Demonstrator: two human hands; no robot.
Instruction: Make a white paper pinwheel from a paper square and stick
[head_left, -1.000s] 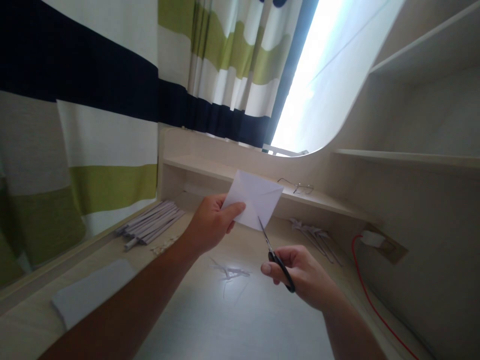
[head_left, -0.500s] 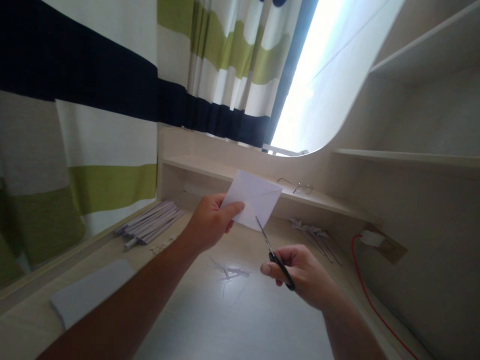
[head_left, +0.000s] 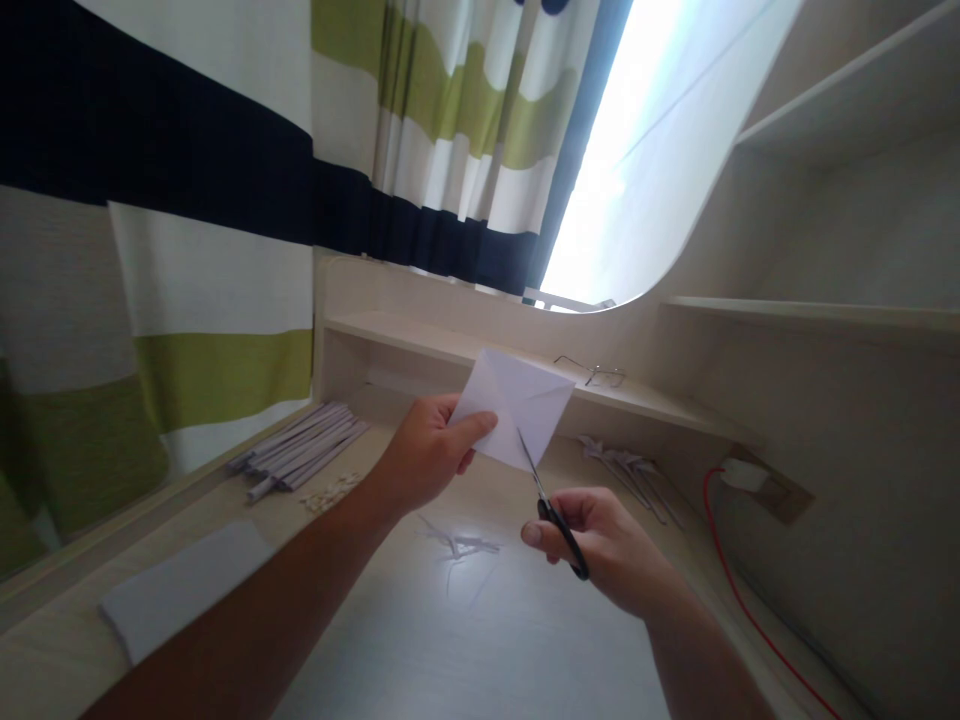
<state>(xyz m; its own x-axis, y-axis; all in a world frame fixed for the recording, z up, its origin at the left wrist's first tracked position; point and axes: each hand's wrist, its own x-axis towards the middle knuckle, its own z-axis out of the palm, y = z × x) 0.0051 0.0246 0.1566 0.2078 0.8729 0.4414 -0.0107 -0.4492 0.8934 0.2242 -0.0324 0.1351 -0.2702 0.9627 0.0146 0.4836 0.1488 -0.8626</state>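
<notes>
My left hand (head_left: 431, 450) pinches the left corner of a square white sheet of paper (head_left: 517, 395), thumb on top, and holds it up above the desk. Crease lines run across the sheet. In my right hand (head_left: 600, 540) is a pair of black-handled scissors (head_left: 553, 515), my fingers in the loops. The blades point up and away, overlapping the paper's lower edge, and look nearly closed. Whether the paper lies between the blades I cannot tell for sure. Below the hands, thin white paper scraps (head_left: 461, 545) lie on the desk (head_left: 465, 660).
Rolled paper sticks (head_left: 300, 450) lie at the back left, with small pale pieces (head_left: 330, 492) beside them. A white paper stack (head_left: 187, 585) is at the left. Several paper pinwheels on sticks (head_left: 630, 470) rest at the back right. Glasses (head_left: 600, 375) sit on the shelf; a red cable (head_left: 735, 585) runs down the right.
The paper and my left hand have shifted slightly right and down, toward the scissors. My right hand with the scissors has hardly moved.
</notes>
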